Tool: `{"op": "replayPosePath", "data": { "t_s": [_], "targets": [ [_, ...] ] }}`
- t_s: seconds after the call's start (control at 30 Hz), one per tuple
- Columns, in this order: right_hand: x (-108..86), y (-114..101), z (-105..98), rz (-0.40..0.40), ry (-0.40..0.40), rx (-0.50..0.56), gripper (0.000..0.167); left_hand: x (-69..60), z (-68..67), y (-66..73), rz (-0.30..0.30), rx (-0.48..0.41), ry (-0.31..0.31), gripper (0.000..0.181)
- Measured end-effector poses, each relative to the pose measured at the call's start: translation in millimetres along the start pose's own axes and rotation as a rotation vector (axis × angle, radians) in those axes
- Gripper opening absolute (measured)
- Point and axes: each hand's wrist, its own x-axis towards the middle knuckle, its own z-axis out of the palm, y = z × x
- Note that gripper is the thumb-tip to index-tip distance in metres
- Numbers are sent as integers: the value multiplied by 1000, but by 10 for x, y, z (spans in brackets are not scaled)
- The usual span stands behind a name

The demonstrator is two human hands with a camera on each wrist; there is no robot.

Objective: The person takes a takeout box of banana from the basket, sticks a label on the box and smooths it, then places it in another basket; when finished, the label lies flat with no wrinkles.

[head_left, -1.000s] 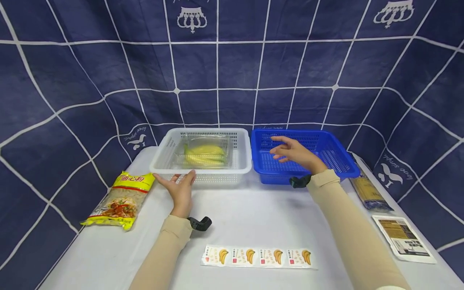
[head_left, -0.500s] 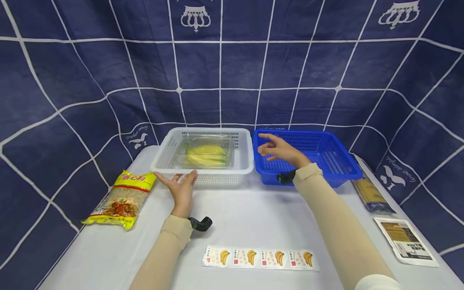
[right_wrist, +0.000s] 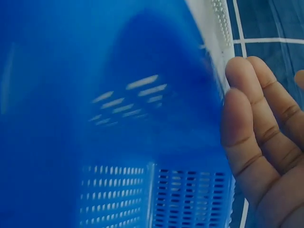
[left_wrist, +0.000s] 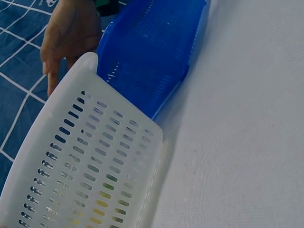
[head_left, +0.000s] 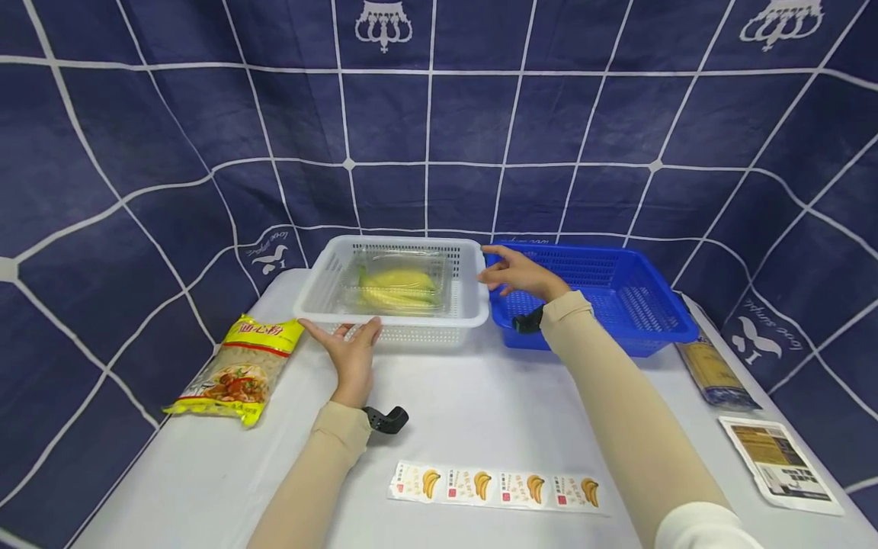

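White basket (head_left: 428,324) holds boxed fruit (head_left: 399,291). Left hand (head_left: 352,360), fingers spread, touches the near rim; right hand (head_left: 523,274), loosely extended, is at the right rim, contact unclear

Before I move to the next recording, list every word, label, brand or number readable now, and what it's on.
"love simple" and "I": dark blue cloth, tilted, at right; smaller at left.
"心粉": yellow bag; the character before it is unclear, its smaller print too small.
Banana label strip: too small to read.
White-edged packet at right: too small.
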Motion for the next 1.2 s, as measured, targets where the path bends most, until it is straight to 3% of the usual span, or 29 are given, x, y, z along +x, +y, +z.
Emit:
{"op": "replayPosePath", "data": {
  "t_s": [0.17,0.47,1.2],
  "targets": [
    [104,-86,48,16,-33,-35,80,1,9,1,2,14,1,143],
    [278,-195,167,54,-24,32,79,-1,-11,-10,-3,-2,4,142],
    [632,-341,396,142,-100,40,85,-15,6,-19,-1,-43,6,142]
  ]
}}
